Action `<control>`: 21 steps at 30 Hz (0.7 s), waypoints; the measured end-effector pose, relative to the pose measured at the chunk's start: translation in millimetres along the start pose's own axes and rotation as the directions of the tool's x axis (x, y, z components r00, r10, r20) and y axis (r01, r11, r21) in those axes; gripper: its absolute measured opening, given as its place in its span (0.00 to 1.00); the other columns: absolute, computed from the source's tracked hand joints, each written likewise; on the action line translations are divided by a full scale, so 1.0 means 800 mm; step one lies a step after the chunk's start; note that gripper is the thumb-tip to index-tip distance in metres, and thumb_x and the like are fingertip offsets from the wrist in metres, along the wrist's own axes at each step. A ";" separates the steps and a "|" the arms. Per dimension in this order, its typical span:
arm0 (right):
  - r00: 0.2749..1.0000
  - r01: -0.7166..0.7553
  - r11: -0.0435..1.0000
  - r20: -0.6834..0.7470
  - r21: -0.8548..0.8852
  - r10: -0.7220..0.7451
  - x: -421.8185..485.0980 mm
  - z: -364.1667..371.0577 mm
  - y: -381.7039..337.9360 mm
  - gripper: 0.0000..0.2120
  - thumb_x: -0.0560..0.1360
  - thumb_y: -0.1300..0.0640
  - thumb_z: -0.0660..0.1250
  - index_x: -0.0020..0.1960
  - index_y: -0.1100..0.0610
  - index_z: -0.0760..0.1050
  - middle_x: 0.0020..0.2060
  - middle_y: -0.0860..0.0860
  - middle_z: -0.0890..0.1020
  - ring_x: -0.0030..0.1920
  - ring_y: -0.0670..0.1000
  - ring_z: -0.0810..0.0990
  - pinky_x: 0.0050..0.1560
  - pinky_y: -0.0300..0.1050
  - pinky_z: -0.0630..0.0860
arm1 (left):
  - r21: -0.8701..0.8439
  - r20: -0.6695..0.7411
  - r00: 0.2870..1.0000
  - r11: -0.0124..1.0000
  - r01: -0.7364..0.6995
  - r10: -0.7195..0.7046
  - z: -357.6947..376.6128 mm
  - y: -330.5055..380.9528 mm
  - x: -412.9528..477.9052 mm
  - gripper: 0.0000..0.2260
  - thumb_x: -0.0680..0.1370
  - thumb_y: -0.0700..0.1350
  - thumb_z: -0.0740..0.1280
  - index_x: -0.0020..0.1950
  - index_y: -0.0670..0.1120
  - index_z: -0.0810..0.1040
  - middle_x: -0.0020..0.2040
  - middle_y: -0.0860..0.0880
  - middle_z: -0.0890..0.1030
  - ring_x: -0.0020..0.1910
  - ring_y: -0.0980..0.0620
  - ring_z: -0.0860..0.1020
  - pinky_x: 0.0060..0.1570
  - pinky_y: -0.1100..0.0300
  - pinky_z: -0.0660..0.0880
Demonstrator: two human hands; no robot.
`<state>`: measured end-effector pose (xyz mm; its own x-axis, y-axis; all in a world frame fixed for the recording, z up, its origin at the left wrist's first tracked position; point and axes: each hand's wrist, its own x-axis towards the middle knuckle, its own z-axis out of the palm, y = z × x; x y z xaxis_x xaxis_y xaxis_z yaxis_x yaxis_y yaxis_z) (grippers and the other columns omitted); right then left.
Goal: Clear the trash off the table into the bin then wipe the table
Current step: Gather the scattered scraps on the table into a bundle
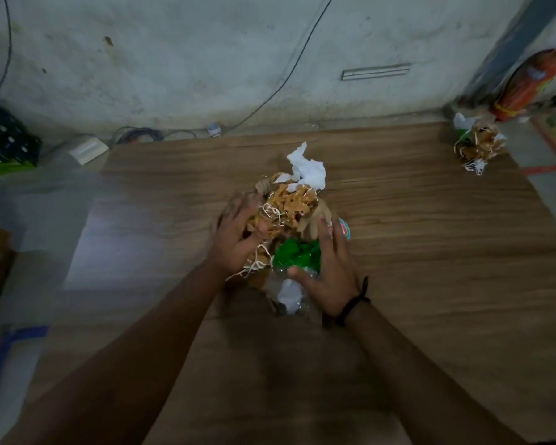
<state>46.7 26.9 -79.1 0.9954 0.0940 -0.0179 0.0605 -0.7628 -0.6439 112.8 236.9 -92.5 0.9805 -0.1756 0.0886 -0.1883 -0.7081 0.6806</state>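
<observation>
The trash pile [289, 213] lies between both hands, long axis near-to-far: left hand [238, 232] grips its left side, right hand [328, 271], spread wide, presses its right.

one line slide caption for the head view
Left hand grips and right hand presses a trash heap on the wooden table; a second heap sits near its far right corner.

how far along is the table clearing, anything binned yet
Done: nothing that shows; no bin is in view. In hand: the left hand and right hand press on either side of the middle pile of shreds, tissue and green plastic on the table. Left: that pile, a second pile at the far right corner, then the wipe.
</observation>
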 end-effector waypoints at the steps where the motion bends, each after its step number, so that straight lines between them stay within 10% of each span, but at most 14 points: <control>1: 0.999 -0.009 0.999 -0.039 0.044 0.011 0.012 0.004 -0.006 0.52 0.62 0.24 0.54 0.77 0.48 0.42 0.78 0.53 0.45 0.77 0.53 0.45 0.76 0.56 0.53 | -0.052 -0.002 0.999 0.998 -0.042 0.042 0.008 0.005 0.001 0.29 0.75 0.71 0.47 0.74 0.63 0.57 0.77 0.48 0.60 0.76 0.50 0.56 0.72 0.38 0.54; 7: 0.987 0.059 0.959 -0.159 0.277 -0.014 0.058 0.024 -0.021 0.39 0.72 0.34 0.53 0.75 0.56 0.59 0.74 0.53 0.64 0.74 0.51 0.61 0.74 0.51 0.60 | -0.545 -0.099 0.995 0.838 -0.027 -0.032 0.054 0.040 -0.004 0.18 0.80 0.59 0.54 0.54 0.51 0.78 0.56 0.57 0.80 0.58 0.55 0.77 0.59 0.46 0.74; 13: 0.926 0.034 0.959 -0.370 0.283 0.076 0.066 0.053 -0.051 0.24 0.74 0.39 0.54 0.55 0.55 0.77 0.49 0.52 0.82 0.51 0.52 0.78 0.53 0.46 0.73 | -0.610 -0.278 0.923 0.791 0.044 -0.265 0.066 0.055 -0.007 0.23 0.77 0.67 0.52 0.49 0.50 0.74 0.42 0.50 0.79 0.42 0.47 0.78 0.45 0.43 0.76; 21: 0.869 -0.021 0.956 -0.468 0.291 0.161 0.085 0.067 -0.058 0.26 0.73 0.39 0.54 0.35 0.59 0.77 0.31 0.55 0.81 0.34 0.53 0.77 0.36 0.43 0.69 | -0.580 -0.400 0.819 0.806 0.122 -0.411 0.066 0.061 0.005 0.17 0.82 0.51 0.53 0.50 0.41 0.76 0.40 0.52 0.79 0.40 0.55 0.78 0.40 0.63 0.73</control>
<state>107.7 103.3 -91.7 0.9094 -0.3407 0.2386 0.0155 -0.5453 -0.8381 104.9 166.0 -97.4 0.9032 0.4211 0.0834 0.0007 -0.1956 0.9807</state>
